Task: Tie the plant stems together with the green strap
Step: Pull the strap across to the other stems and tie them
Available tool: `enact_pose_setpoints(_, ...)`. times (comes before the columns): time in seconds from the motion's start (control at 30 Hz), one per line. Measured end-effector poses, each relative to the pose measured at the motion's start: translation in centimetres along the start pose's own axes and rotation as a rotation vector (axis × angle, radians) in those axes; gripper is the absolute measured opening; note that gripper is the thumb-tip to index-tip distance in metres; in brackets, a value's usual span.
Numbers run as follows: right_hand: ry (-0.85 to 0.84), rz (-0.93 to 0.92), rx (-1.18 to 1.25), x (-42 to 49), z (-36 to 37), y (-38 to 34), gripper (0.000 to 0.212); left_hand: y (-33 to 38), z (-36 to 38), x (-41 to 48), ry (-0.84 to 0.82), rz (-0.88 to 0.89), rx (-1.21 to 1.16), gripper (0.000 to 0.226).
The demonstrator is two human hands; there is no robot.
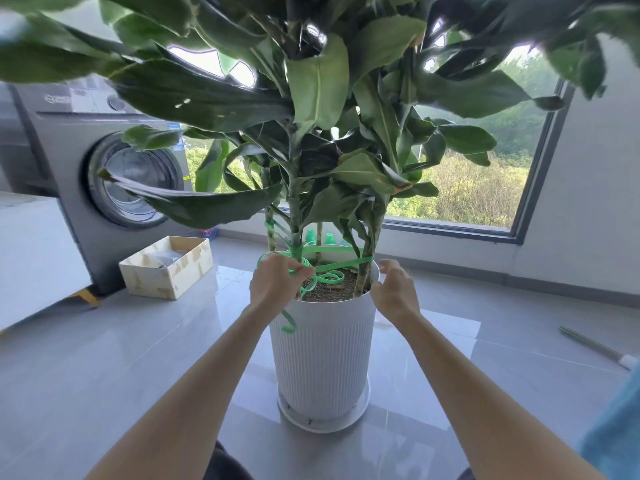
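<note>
Grey floor (138, 341), washer (104, 150), box (166, 280); leaves (318, 81) overhang; left hand (273, 282) pinches strap (349, 262), right hand (393, 289) relaxed.

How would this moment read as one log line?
left hand: pinches green strap | right hand: holds nothing, near pot rim | stems: strap wrapped round, end dangling

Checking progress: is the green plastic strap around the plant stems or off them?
Around: the green plastic strap encircles the stems; the left hand pinches it.

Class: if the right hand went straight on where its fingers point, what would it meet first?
Probably the right hand meets the white pot at its rim first, the stem ringed by the green strap just beyond; depth is unclear.
</note>
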State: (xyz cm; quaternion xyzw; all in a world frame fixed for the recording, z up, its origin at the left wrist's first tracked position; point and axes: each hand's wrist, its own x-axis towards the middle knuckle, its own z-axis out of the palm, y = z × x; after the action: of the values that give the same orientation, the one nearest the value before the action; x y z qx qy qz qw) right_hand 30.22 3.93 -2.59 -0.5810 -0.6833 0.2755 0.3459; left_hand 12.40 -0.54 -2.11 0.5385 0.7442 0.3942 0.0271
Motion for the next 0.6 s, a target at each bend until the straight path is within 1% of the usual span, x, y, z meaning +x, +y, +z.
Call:
enact_pose_setpoints(0.1,-0.013,-0.018,0.192,-0.2,0.2,-0.8,0.057,-0.3,-0.2,0.1,0.014,-0.005,-0.026,0.022)
enact_pose_setpoints(0.2,-0.068,0.036,0.316,0.0,0.9,-1.2,0.069,-0.3,-0.5,0.0,0.000,0.006,-0.077,0.020)
enact_pose_setpoints(0.33,-0.077,0.088,0.460,0.7,2.2,-1.4,0.077,-0.5,-0.4,0.0,-0.021,-0.001,-0.144,0.019)
enact_pose_setpoints(0.47,-0.007,0.106,0.514,0.7,2.2,-1.6,0.074,-0.9,-0.2,0.3,-0.035,-0.034,-0.239,0.019)
enact_pose_setpoints(0.6,0.057,0.135,0.584,0.6,2.3,-1.5,0.059,-1.1,-0.3,0.5,-0.061,-0.059,-0.282,0.022)
